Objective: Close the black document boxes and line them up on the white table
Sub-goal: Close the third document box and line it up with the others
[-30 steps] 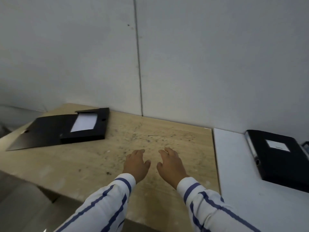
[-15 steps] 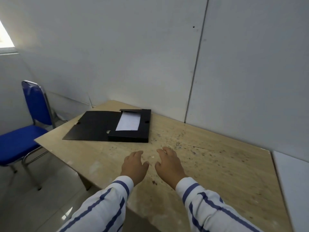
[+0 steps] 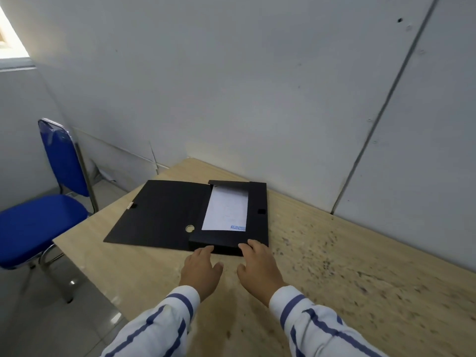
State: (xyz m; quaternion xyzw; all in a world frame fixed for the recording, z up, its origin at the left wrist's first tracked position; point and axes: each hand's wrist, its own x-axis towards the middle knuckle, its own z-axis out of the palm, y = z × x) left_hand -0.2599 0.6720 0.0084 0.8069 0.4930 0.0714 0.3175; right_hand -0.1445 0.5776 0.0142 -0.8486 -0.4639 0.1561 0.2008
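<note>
A black document box (image 3: 257,220) lies open on the wooden table (image 3: 347,274), its lid (image 3: 159,215) flat to the left and a white sheet (image 3: 226,210) inside. My left hand (image 3: 202,270) reaches the box's near edge, fingertips at its front wall. My right hand (image 3: 258,266) is beside it, fingertips touching the box's near right corner. Both hands hold nothing, fingers apart. The white table and the other black box are out of view.
A blue chair (image 3: 43,215) with a metal frame stands left of the wooden table, over a tiled floor (image 3: 64,318). A grey wall (image 3: 257,99) runs close behind the table. The table's left edge is near the open lid.
The view has swung left, so the white table and the closed box left the frame. Both hands moved forward and now reach the open box's near edge.
</note>
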